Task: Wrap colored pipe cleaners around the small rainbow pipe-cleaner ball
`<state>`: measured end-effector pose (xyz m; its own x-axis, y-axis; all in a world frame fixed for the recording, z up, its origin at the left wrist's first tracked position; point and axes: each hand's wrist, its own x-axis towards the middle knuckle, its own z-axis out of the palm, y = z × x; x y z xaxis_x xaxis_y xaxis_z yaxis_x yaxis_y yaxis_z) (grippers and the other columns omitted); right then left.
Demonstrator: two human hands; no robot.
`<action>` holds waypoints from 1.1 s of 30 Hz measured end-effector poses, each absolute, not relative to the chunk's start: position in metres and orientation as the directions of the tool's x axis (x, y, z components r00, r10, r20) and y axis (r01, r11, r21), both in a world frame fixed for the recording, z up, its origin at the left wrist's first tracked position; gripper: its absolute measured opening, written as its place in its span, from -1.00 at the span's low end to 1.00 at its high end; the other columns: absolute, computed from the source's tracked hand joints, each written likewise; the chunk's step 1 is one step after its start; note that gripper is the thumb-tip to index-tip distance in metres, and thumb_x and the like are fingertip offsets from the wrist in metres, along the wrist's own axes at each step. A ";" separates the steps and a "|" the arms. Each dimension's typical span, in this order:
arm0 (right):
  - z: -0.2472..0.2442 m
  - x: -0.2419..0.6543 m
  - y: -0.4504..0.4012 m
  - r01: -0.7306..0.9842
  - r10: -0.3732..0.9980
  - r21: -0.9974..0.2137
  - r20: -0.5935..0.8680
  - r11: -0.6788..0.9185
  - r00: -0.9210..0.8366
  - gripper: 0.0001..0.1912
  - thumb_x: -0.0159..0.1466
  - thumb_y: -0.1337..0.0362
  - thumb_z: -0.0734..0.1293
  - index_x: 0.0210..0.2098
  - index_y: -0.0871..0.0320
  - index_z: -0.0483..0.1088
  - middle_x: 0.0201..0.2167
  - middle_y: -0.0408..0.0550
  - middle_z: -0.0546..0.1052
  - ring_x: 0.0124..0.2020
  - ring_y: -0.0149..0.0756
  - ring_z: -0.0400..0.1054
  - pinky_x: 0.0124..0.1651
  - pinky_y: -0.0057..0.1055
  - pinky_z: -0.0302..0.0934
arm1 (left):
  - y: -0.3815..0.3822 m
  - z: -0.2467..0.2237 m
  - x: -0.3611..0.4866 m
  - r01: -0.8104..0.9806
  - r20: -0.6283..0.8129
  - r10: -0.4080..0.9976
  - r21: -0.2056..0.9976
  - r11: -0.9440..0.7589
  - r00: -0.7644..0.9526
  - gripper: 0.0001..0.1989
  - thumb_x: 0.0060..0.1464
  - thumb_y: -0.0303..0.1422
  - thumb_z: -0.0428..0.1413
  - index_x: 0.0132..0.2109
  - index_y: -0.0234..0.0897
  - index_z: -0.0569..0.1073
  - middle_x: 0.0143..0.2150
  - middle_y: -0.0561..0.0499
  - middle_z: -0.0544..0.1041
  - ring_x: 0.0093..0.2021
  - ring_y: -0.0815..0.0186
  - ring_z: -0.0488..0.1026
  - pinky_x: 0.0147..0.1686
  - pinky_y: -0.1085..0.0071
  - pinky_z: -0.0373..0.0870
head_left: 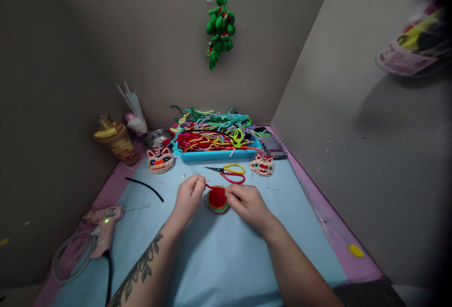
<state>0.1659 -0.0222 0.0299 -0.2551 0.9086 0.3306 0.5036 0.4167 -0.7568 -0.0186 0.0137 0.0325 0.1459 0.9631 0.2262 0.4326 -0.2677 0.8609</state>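
Note:
My left hand [191, 195] is closed in a pinch on one end of a short red pipe cleaner [209, 186]. From there the strand runs across toward my right hand [247, 202], whose thumb and fingers are pinched together at its other end. Against the red behind it, the strand's middle is hard to make out. Between and just below the hands is a round red disc [217, 197] with a rim of coloured rings. Scissors [229, 173] with one yellow and one red handle lie just beyond the hands.
A blue tray [219, 156] heaped with pipe cleaners stands at the back. Two lion-head pieces, the left one [160, 161] and the right one [262, 165], flank it. A pink glue gun [106, 231], its light green, lies left near a black pipe cleaner [145, 187]. A metal bowl [157, 138] sits behind.

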 end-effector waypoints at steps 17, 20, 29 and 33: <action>0.022 0.171 -0.008 0.218 1.000 -0.976 0.024 0.024 -0.002 -0.79 0.20 0.17 0.22 -0.49 0.15 0.30 -0.71 -0.28 0.23 -0.65 -0.45 0.11 -0.56 -0.52 -0.01 | 0.019 0.033 -0.023 -0.167 -0.202 0.936 0.952 0.257 0.288 -0.58 -0.06 -0.16 0.23 -0.08 -0.31 0.48 -0.18 -0.10 0.54 -0.44 0.44 0.38 -0.59 0.58 0.18; 0.021 0.162 -0.009 0.196 0.999 -0.980 0.041 0.040 -0.002 -0.76 0.19 0.13 0.24 -0.51 0.15 0.29 -0.71 -0.27 0.24 -0.65 -0.45 0.11 -0.56 -0.52 0.00 | 0.013 0.027 -0.015 0.156 -0.058 0.943 0.988 0.006 0.328 -0.62 -0.09 -0.27 0.23 -0.08 -0.31 0.51 -0.13 -0.15 0.57 -0.31 0.29 0.45 -0.38 0.45 0.35; 0.008 0.165 -0.003 0.291 0.983 -0.953 0.127 0.084 0.135 -0.67 0.22 0.00 0.23 -0.47 0.13 0.30 -0.65 -0.21 0.28 -0.59 -0.39 0.19 -0.50 -0.47 0.08 | 0.042 0.033 -0.084 0.898 -0.002 0.986 0.414 -0.149 0.165 -0.84 0.02 -0.31 0.05 -0.28 -0.22 0.50 -0.31 -0.06 0.57 -0.34 0.21 0.46 -0.39 0.38 0.24; 0.000 0.165 0.001 0.368 0.980 -0.925 0.156 0.099 0.127 -0.70 0.21 0.02 0.24 -0.46 0.12 0.31 -0.64 -0.21 0.33 -0.56 -0.36 0.24 -0.44 -0.46 0.14 | 0.015 0.050 -0.089 0.933 -0.311 0.921 0.339 -0.122 0.233 -0.70 -0.17 -0.40 0.17 -0.18 -0.19 0.46 -0.33 -0.02 0.58 -0.35 0.20 0.49 -0.44 0.42 0.20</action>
<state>0.1651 0.0005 -0.0003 0.1274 0.9796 0.1556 0.3677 0.0990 -0.9247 -0.0891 0.0148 0.0495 0.2333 0.9213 -0.3110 0.9329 -0.1219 0.3388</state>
